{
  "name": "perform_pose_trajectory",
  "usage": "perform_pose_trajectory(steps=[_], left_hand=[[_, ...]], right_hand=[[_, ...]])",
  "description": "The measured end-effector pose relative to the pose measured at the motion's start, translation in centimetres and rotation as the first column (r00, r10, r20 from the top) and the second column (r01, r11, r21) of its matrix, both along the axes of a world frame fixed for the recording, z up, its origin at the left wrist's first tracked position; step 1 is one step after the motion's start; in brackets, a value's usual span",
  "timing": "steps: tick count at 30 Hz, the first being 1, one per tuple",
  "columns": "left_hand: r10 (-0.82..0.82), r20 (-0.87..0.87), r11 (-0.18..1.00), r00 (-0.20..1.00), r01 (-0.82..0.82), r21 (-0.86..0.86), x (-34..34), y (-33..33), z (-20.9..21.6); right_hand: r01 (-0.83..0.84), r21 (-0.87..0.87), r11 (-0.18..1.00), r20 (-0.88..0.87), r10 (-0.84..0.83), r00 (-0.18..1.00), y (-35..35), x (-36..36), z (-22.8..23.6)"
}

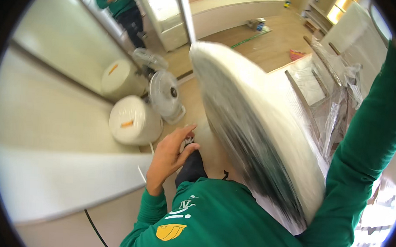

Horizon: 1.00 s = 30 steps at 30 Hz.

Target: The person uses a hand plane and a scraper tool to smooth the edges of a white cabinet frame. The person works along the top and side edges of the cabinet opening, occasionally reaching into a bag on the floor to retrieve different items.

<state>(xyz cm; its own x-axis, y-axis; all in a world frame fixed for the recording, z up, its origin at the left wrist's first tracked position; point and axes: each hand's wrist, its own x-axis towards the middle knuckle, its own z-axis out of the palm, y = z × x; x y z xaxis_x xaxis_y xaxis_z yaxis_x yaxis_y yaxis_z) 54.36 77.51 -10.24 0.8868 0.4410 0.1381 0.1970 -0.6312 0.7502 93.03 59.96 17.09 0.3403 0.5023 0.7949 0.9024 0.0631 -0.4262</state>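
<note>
My left hand [167, 154] is held out in front of my body, fingers curved and thumb apart, with nothing visible between them. Beneath it are my dark trouser leg and part of a shoe. To its right stands a large, pale, rounded piece [262, 100] with a thick white edge and a shiny grey-green face, blurred by motion. Its lower end reaches my right upper arm [355, 154]. That arm stretches up past the right edge, so my right hand is out of sight; what it touches cannot be seen.
A white round pouf [135, 122] with an orange tag and a plastic-wrapped fan [166, 95] stand at left, beside a mirrored panel [68, 40]. Plastic-wrapped furniture with wooden legs [302, 97] fills the right. A person in green [119, 3] appears far left.
</note>
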Motion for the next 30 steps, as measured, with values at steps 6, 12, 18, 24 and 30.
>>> perform_pose_trajectory(steps=[6, 12, 18, 24, 30], left_hand=[[-0.195, -0.079, 0.979, 0.978, 0.199, 0.046, 3.6, 15.8, -1.5], [-0.386, -0.105, 0.921, 0.917, 0.375, -0.105, 11.7, 25.4, -1.1], [-0.616, 0.040, 0.787, 0.786, 0.613, 0.066, 29.4, 31.4, 2.0], [-0.856, 0.050, 0.514, 0.514, 0.858, -0.014, 52.2, 29.8, 2.0], [-0.945, -0.307, 0.130, 0.114, 0.991, -0.030, 66.2, 30.0, -14.4]], right_hand=[[0.249, -0.431, 0.868, -0.097, -0.318, 0.943, 2.7, -2.5, -2.3], [0.016, -0.954, 0.300, -0.081, -0.308, 0.948, 4.7, -8.0, -4.3], [0.069, -0.949, 0.309, -0.150, -0.631, 0.761, 4.6, -12.9, -5.7], [0.326, -0.878, 0.351, -0.191, -0.881, 0.434, 6.3, -16.3, -9.5], [0.532, -0.801, 0.276, -0.477, -0.830, -0.288, 1.2, -20.7, -12.9]])
